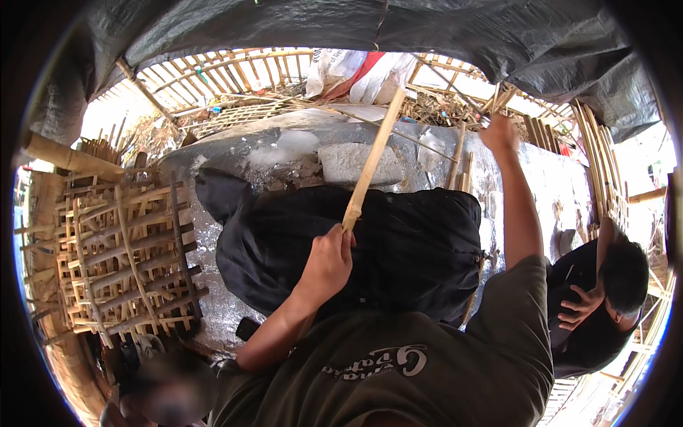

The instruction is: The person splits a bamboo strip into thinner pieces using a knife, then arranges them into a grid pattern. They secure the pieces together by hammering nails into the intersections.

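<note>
The left hand is closed in a fist around the lower end of a long, pale split bamboo stick. The stick rises from the top of the fist and leans up and to the right, crossing over a large black cloth bag that lies on a grey, silvery sheet-covered surface. The gripped end sits over the near left part of the bag; the free end reaches beyond the bag's far edge, passing in front of a flat grey stone block lying just past that edge.

The right hand is stretched out beyond the bag's far right corner, fingers curled at a bundle of thin bamboo strips; whether it grips them firmly I cannot tell, as the hand shows only its back.

To the left of the bag stands a stack of woven bamboo lattice frames. Beyond the bag's far edge lies a white and red sack. To the right of the bag another person in dark clothes bends down, one hand raised to the head.
</note>
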Motion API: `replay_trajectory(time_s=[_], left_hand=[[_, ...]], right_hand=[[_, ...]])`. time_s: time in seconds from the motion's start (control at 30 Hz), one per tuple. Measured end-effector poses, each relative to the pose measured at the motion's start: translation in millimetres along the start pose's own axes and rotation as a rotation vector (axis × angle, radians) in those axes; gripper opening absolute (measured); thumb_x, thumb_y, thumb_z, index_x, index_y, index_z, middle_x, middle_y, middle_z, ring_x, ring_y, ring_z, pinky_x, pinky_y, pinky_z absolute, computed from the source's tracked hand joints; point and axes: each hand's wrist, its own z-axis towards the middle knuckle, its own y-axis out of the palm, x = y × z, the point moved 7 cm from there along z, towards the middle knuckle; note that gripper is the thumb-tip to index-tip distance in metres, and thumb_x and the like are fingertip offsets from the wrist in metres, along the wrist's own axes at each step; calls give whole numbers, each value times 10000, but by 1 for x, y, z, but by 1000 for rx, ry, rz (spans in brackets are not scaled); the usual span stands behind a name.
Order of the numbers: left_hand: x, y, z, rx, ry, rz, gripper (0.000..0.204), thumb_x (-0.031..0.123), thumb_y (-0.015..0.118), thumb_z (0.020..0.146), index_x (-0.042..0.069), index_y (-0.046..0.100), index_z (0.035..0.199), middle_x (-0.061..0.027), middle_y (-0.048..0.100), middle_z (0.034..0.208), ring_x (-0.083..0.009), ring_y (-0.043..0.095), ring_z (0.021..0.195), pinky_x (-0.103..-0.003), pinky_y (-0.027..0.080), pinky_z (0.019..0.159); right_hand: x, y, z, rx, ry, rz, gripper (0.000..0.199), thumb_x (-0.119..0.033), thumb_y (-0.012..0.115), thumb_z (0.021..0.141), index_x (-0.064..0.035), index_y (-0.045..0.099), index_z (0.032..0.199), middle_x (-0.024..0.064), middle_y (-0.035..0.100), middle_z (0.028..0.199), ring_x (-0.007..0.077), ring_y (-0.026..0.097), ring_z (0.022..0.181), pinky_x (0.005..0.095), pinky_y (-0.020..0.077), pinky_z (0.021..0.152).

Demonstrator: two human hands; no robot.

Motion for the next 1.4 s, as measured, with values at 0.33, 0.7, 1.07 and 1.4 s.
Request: replay_trajectory(time_s=[0.33, 0.7, 1.07, 1.4], left_hand=[[-23, 10, 21, 50, -36, 22, 204, 72, 494, 1030, -39, 560, 873, -240, 600, 694, -431, 620, 651, -469, 464, 590], [-20, 18, 25, -109, -147, -63, 247, 93, 508, 1034, -34, 553, 826, -231, 637, 705, -450, 645, 691, -475, 487, 587], [-6, 11, 17, -83, -5, -3, 307, 130, 476, 1058, -17, 570, 805, -137, 564, 596, -273, 592, 526, -384, 456, 547], [-47, 6, -2, -73, -103, -36, 251, 146, 452, 1078, -42, 610, 1024, -107, 545, 653, -192, 543, 544, -373, 449, 558]], right_hand=[[-76, -4, -88, -50, -292, 485, 278, -366, 732, 883, -91, 763, 886, 190, 704, 727, 353, 712, 683, 434, 572, 661], [-166, 3, -195, -188, -676, 196, 170, -213, 707, 686, -72, 722, 780, 169, 695, 749, 379, 705, 751, 472, 585, 729], [-117, -3, -105, -40, -388, -49, 157, -196, 650, 782, -79, 742, 833, 217, 722, 902, 363, 731, 854, 499, 580, 780], [85, 34, -2, -15, 33, 312, 372, -369, 761, 825, -65, 754, 1040, 252, 724, 934, 395, 713, 929, 480, 550, 831]])
